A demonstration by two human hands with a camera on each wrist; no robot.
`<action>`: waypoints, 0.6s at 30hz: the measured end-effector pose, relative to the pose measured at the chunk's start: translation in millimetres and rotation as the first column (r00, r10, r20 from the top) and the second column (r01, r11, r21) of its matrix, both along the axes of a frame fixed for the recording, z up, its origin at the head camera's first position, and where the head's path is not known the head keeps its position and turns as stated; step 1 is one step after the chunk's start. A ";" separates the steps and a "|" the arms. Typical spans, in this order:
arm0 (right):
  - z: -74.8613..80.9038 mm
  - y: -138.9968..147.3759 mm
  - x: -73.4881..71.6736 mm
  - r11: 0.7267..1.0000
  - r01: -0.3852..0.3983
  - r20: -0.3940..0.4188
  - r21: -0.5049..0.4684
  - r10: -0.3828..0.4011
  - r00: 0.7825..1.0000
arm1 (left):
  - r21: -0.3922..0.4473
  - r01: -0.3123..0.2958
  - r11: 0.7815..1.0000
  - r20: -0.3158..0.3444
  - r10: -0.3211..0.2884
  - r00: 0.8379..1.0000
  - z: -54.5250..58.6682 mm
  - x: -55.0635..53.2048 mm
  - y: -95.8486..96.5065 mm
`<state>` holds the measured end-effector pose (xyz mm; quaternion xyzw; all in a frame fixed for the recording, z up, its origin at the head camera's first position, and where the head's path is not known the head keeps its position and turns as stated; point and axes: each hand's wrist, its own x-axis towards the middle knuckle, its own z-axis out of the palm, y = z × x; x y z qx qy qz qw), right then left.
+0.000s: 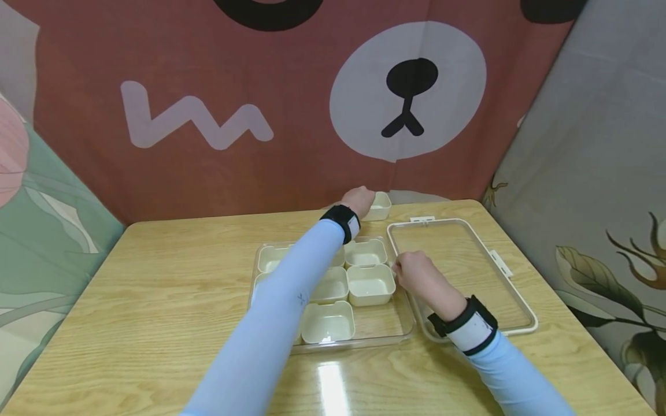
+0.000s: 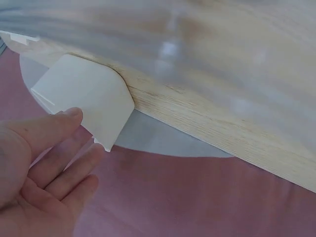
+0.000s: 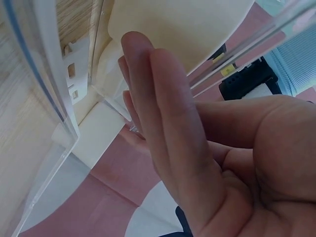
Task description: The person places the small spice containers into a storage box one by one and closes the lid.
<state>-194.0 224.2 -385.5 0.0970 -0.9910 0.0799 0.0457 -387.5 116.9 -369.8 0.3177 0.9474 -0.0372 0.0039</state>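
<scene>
At the far edge of the table, my left hand [image 1: 359, 201] holds a small cream container [image 1: 378, 207]. In the left wrist view its thumb lies against the wall of that container [image 2: 89, 94], with the fingertips at the rim. My right hand [image 1: 420, 278] is at the right rim of a clear tray [image 1: 382, 328], beside a cream container [image 1: 372, 286] in it. Seen from the right wrist, its fingers [image 3: 173, 94] are nearly straight and overlap a container's wall [image 3: 182, 24]; the thumb's tip is hidden behind them. Several more cream containers stand in the tray, partly covered by my left arm.
A clear lid with a white frame [image 1: 470, 228] and white clips lies on the table [image 1: 171, 289], right of the tray and partly under my right forearm. A printed bear cloth [image 1: 302, 162] hangs behind the table's far edge; patterned cloths hang at both sides.
</scene>
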 end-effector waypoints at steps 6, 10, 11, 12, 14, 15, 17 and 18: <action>-0.7 0.0 -0.2 1.000 -0.006 -0.008 0.014 0.006 1.000 | 0.023 -0.014 1.000 0.000 0.014 1.000 1.2 3.5 1.6; -0.5 -0.7 -0.4 1.000 0.002 0.005 0.012 -0.002 1.000 | 0.035 -0.017 0.999 -0.002 0.017 1.000 -1.3 1.6 0.3; -0.6 -0.8 -0.4 1.000 0.004 0.009 0.012 -0.004 1.000 | 0.039 -0.016 0.999 0.003 0.016 1.000 -1.9 0.7 -0.4; -0.3 -1.1 -0.6 1.000 0.007 0.010 0.015 -0.007 1.000 | 0.044 -0.015 0.999 0.011 0.014 1.000 -2.5 -0.4 -1.3; -0.4 -1.2 -0.8 1.000 0.009 0.011 0.020 -0.009 1.000 | 0.053 -0.012 0.999 0.020 0.011 1.000 -3.2 -2.7 -3.2; -0.5 -1.1 -0.8 1.000 0.009 0.010 0.021 -0.009 1.000 | 0.057 -0.012 0.998 0.026 0.010 1.000 -3.0 -3.5 -4.1; -0.4 -0.9 -0.9 1.000 0.009 0.006 0.023 -0.009 1.000 | 0.068 -0.009 0.998 0.041 0.006 0.999 -2.0 -4.4 -6.2; -0.3 -0.7 -0.7 1.000 0.009 0.003 0.020 -0.009 1.000 | 0.075 -0.007 0.997 0.046 0.003 0.999 -1.4 -4.8 -7.1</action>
